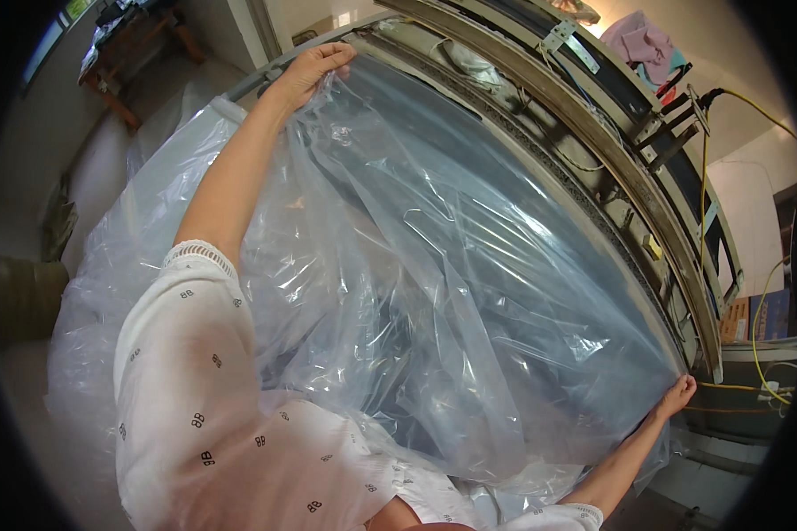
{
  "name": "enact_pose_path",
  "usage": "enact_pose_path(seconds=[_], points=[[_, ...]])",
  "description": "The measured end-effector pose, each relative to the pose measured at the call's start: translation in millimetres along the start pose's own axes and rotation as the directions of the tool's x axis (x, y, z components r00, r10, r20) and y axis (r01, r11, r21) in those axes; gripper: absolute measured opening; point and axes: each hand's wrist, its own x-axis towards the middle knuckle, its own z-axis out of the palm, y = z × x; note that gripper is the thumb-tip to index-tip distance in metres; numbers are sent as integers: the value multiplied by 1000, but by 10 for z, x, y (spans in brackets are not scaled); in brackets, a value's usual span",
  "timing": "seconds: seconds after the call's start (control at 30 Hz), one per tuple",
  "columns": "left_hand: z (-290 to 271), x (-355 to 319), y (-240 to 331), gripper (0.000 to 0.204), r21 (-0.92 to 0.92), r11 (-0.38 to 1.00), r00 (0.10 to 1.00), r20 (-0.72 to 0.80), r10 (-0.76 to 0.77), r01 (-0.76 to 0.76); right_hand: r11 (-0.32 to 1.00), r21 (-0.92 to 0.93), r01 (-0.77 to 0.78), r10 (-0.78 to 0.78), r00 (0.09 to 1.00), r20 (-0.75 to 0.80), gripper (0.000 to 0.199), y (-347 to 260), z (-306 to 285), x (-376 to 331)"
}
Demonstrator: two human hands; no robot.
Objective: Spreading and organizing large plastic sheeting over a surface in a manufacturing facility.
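A wide sheet of clear plastic film (469, 292) lies spread and wrinkled before me, its far edge running along a long machine. At the far left end of that edge, my left hand (317, 73) pinches the film, with folds hanging from the fingers. My right hand (678, 396) is closed on the film's edge at the right, beside the near end of the machine. Both arms are stretched wide apart, and the sheet is drawn between the hands. More film bunches up against my body and spills over on the left.
The long machine (584, 142) has metal bars, wires and a yellow cable (704, 203). Pink cloth (638, 46) lies beyond it. At the left stand a wooden bench (142, 53) and a dark round container (27, 296). Boxes (770, 314) sit at the far right.
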Motion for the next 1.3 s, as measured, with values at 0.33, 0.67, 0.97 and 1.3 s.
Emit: enact_pose_path(seconds=[0.33, 0.67, 0.97, 1.3], points=[[215, 164, 98, 22, 307, 950, 991, -130, -22, 61, 1000, 8, 15, -15, 1000, -7, 18, 107, -82, 29], [635, 627, -442, 23, 634, 768, 828, -380, 413, -92, 981, -186, 58, -73, 994, -75, 17, 85, -11, 130], [671, 845, -515, 18, 519, 851, 882, -360, 305, -82, 949, -314, -32, -3, 994, -109, 22, 54, 12, 212], [518, 917, -434, 10, -10, 1000, 908, -419, -8, 4, 818, -548, -174, 28, 964, -264, 37, 74, -111, 295]])
